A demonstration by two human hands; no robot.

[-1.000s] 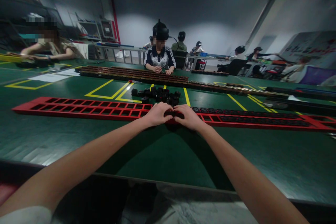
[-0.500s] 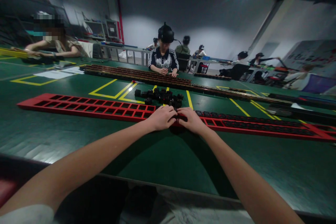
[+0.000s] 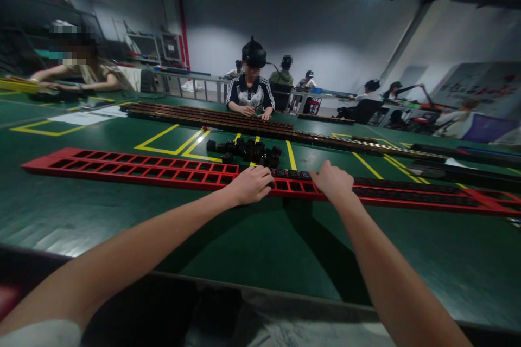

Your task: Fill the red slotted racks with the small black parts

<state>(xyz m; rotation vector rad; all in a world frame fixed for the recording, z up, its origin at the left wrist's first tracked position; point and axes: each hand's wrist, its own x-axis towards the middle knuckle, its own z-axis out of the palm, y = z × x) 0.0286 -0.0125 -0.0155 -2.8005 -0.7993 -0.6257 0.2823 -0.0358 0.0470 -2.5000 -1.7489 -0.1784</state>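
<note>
A long red frame point(image 3: 195, 169) with two rows of square openings lies across the green table. Black square inserts point(image 3: 293, 174) fill part of its far row near the middle, and more black inserts point(image 3: 407, 193) fill both rows on the right. My left hand point(image 3: 251, 184) rests at the frame's middle, its fingers curled over the openings; whatever is under the fingertips is hidden. Over the frame further right is my right hand point(image 3: 336, 179), closed, thumb side toward the inserts. I cannot see what it holds, if anything. A pile of loose black pieces point(image 3: 246, 150) sits just behind the frame.
Long brown-and-black strips point(image 3: 203, 115) lie across the table beyond the pile. Behind them a person point(image 3: 250, 92) in headgear works with both hands. Another person point(image 3: 77, 68) sits at the left. White paper sheets point(image 3: 81, 117) and yellow tape lines mark the table point(image 3: 228, 238).
My right hand has moved right along the frame, away from my left hand, uncovering black inserts and openings between them. My left hand stays in about the same place.
</note>
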